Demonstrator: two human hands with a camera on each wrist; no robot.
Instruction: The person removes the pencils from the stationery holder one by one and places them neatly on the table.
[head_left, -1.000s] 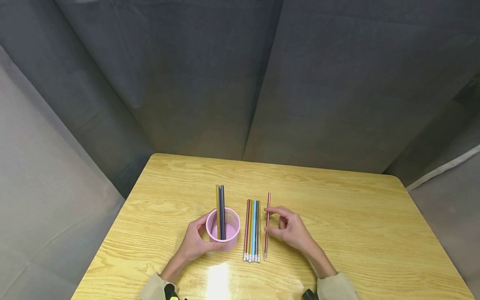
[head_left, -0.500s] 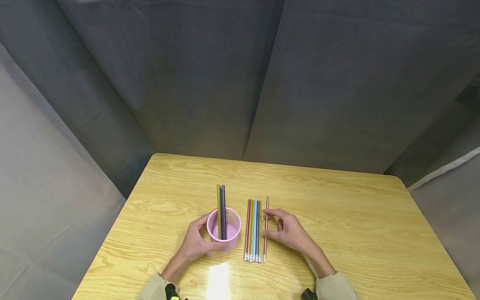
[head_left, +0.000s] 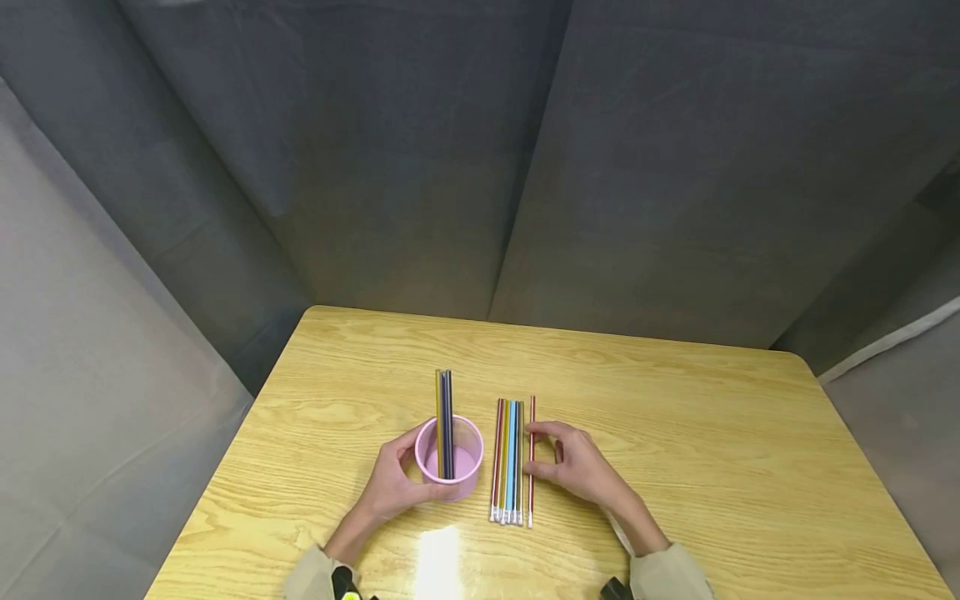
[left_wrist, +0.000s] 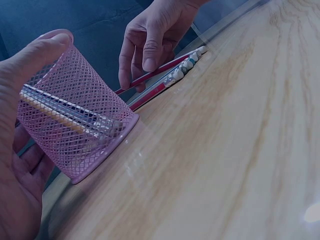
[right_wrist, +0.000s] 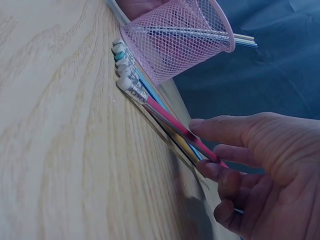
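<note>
My left hand (head_left: pixel 393 483) grips a pink mesh pencil cup (head_left: pixel 469 483), its thumb over the near rim and fingers round the far side. Several pencils (head_left: pixel 444 417), yellow and dark, lean inside the cup. To the right of the cup, several pencils (head_left: pixel 507 462) in red, yellow, blue and dark colours lie side by side, eraser ends toward me. My right hand (head_left: pixel 576 468) pinches a red pencil (right_wrist: pixel 167 117) between thumb and fingers, just right of that row and parallel to it. In the right wrist view, its white eraser (right_wrist: pixel 125 83) is close over the tabletop.
Everything is on a wood-grain table (head_left: pixel 675 417) with rounded far corners. Dark grey curtains (head_left: pixel 405 167) hang behind it, and paler fabric (head_left: pixel 90 375) borders the left. A bright glare patch (head_left: pixel 437 558) shows near the front.
My right hand has shifted the red pencil slightly left and toward me, closer to the row. The left hand and cup stay in nearly the same place.
</note>
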